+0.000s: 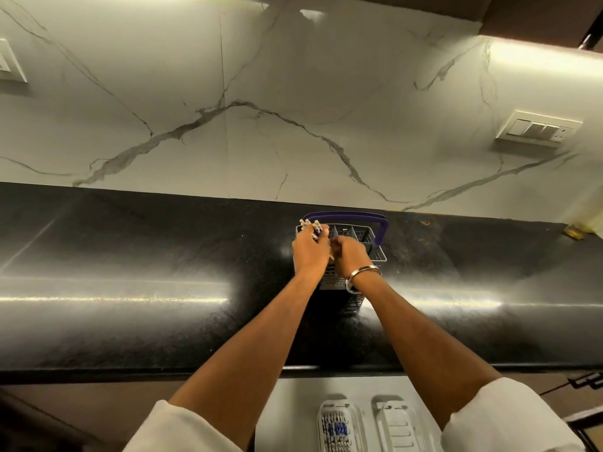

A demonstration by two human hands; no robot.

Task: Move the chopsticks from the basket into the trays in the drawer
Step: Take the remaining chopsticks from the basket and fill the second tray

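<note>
A grey cutlery basket point(375, 247) with a purple handle point(381, 228) stands on the black counter near the wall. My left hand point(310, 251) grips a bundle of chopsticks point(310, 225) whose ends stick up at the basket's left end. My right hand point(350, 257), with a metal bangle on the wrist, is curled over the basket's middle and pinches a thin stick. Below the counter edge the open drawer point(293, 415) holds two white trays: the left tray point(354, 415) has chopsticks point(336, 429) lying in it, the right tray point(398, 425) shows none.
The glossy black counter point(130, 305) runs across the view, backed by a white marble wall. A switch plate point(538, 128) is on the wall at right, another at far left. A small brown object point(572, 231) lies at the counter's far right.
</note>
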